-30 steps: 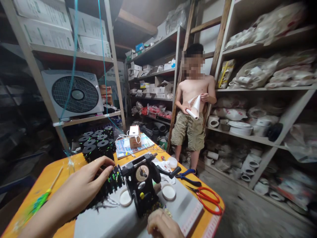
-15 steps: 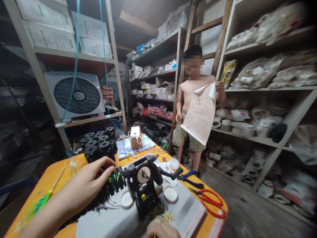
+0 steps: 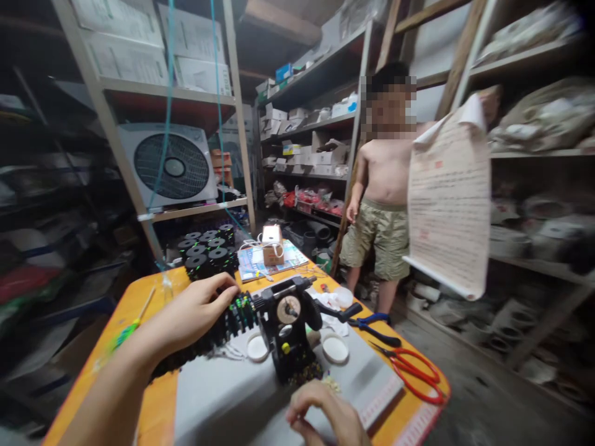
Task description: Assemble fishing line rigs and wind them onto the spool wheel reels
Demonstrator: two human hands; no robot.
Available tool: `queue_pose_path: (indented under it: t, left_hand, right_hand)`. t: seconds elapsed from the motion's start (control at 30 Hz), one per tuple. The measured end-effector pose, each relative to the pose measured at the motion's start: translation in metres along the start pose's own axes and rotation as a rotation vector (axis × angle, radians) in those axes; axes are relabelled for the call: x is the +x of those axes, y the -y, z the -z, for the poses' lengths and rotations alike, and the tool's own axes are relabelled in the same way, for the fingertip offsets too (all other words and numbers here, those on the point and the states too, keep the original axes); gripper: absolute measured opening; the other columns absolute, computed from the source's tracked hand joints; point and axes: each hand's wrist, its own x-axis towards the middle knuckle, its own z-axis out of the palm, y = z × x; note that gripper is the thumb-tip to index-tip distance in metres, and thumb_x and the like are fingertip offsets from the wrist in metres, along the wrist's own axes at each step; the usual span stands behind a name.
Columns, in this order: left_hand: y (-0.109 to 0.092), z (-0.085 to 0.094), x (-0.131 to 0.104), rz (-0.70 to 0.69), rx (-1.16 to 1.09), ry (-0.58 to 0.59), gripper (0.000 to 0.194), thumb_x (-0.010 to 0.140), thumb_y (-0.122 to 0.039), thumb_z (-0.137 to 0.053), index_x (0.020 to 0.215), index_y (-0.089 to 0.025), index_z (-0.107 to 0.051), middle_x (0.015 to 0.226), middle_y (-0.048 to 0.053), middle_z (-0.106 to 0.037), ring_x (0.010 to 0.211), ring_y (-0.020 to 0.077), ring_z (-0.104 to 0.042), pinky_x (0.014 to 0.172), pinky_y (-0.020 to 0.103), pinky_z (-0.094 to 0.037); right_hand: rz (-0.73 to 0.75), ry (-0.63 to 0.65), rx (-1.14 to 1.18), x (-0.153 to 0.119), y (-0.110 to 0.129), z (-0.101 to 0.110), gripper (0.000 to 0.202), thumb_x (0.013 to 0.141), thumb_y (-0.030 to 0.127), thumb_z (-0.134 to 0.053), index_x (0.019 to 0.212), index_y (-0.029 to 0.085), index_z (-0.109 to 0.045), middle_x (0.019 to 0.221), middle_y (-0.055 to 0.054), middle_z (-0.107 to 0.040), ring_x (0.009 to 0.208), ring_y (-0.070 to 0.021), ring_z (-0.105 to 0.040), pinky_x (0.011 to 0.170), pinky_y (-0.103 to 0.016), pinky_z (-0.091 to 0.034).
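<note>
- The black hand-cranked machine [image 3: 290, 334] is showing a round dial and a yellow knob (a small bright one).
- It is standing on the desk [image 3: 134, 297], between the left hand [image 3: 204, 310] and right hand [image 3: 328, 412].
- The left hand is arching loosely by green-flecked black discs [image 3: 242, 314]; contact is unclear.
- The right hand is curling narrowly; I cannot tell its hold.

Free room lies over the bare near part of the grey board [image 3: 223, 399], while the black machine [image 3: 290, 334] blocks the middle, flanked by 2 white lids [image 3: 335, 349], with pliers [image 3: 379, 329] and scissors [image 3: 421, 373] rightward.
</note>
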Motion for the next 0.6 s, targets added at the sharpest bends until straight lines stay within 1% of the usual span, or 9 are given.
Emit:
queue_pose_path:
  t: [0.1,0.17,0.23,0.3,0.37,0.43,0.5,0.6]
  left_hand:
    - [-0.003,0.0,-0.003,-0.018,0.018,-0.029,0.033,0.095,-0.046,-0.041,0.094,-0.023,-0.064,0.094,0.001,-0.072,0.087,0.0213,-0.065,0.077,0.029,-0.047]
    - [-0.004,0.0,-0.005,-0.032,0.019,-0.058,0.032,0.095,-0.045,-0.041,0.094,-0.023,-0.064,0.091,0.001,-0.071,0.083,0.0204,-0.065,0.074,0.028,-0.046]
    - [-0.005,0.0,-0.008,-0.042,0.014,-0.083,0.031,0.095,-0.044,-0.042,0.093,-0.022,-0.064,0.087,0.001,-0.07,0.08,0.0198,-0.064,0.071,0.028,-0.044]
    - [-0.005,0.001,-0.011,-0.044,0.005,-0.098,0.031,0.095,-0.044,-0.043,0.092,-0.022,-0.064,0.083,0.0,-0.068,0.075,0.0189,-0.062,0.066,0.027,-0.042]
    - [-0.006,0.002,-0.014,-0.048,-0.01,-0.105,0.032,0.095,-0.045,-0.043,0.091,-0.022,-0.064,0.078,0.0,-0.066,0.071,0.0177,-0.06,0.062,0.026,-0.04]
    - [-0.006,0.002,-0.016,-0.054,-0.03,-0.111,0.034,0.095,-0.046,-0.043,0.089,-0.021,-0.065,0.074,-0.001,-0.064,0.067,0.0166,-0.059,0.058,0.025,-0.038]
    - [-0.007,0.003,-0.017,-0.057,-0.051,-0.114,0.034,0.095,-0.047,-0.043,0.089,-0.021,-0.065,0.072,-0.001,-0.063,0.064,0.0155,-0.057,0.056,0.025,-0.037]
    - [-0.006,0.003,-0.017,-0.061,-0.078,-0.112,0.033,0.094,-0.045,-0.045,0.089,-0.02,-0.066,0.072,-0.002,-0.063,0.062,0.0137,-0.054,0.055,0.024,-0.036]
  right_hand:
    - [0.007,-0.003,0.076,0.028,0.015,0.016,0.029,0.086,0.002,-0.055,0.105,0.023,-0.056,0.09,-0.002,-0.07,0.085,-0.0151,-0.069,0.078,-0.025,-0.057]
    - [0.063,-0.043,0.095,0.054,0.024,0.025,0.03,0.088,0.001,-0.053,0.107,0.024,-0.055,0.092,-0.002,-0.07,0.088,-0.014,-0.069,0.079,-0.025,-0.057]
    - [0.121,-0.075,0.078,0.082,0.03,0.029,0.029,0.089,0.001,-0.053,0.107,0.024,-0.055,0.093,-0.001,-0.071,0.089,-0.0134,-0.069,0.081,-0.025,-0.056]
    - [0.181,-0.095,0.041,0.107,0.033,0.029,0.027,0.089,0.003,-0.055,0.107,0.023,-0.055,0.093,-0.001,-0.071,0.088,-0.0134,-0.07,0.082,-0.026,-0.057]
    - [0.196,-0.096,0.034,0.128,0.033,0.026,0.023,0.09,0.006,-0.058,0.105,0.023,-0.056,0.094,-0.002,-0.07,0.088,-0.0137,-0.07,0.081,-0.026,-0.057]
    - [0.189,-0.08,0.041,0.144,0.031,0.022,0.018,0.09,0.01,-0.059,0.103,0.022,-0.056,0.093,-0.002,-0.071,0.086,-0.0142,-0.071,0.079,-0.027,-0.058]
    - [0.19,-0.065,0.041,0.154,0.028,0.017,0.016,0.091,0.012,-0.059,0.103,0.021,-0.055,0.092,-0.002,-0.071,0.085,-0.0148,-0.071,0.078,-0.028,-0.059]
    - [0.21,-0.059,0.025,0.16,0.027,0.013,0.014,0.092,0.013,-0.057,0.103,0.021,-0.055,0.092,-0.003,-0.071,0.084,-0.0153,-0.071,0.078,-0.029,-0.059]
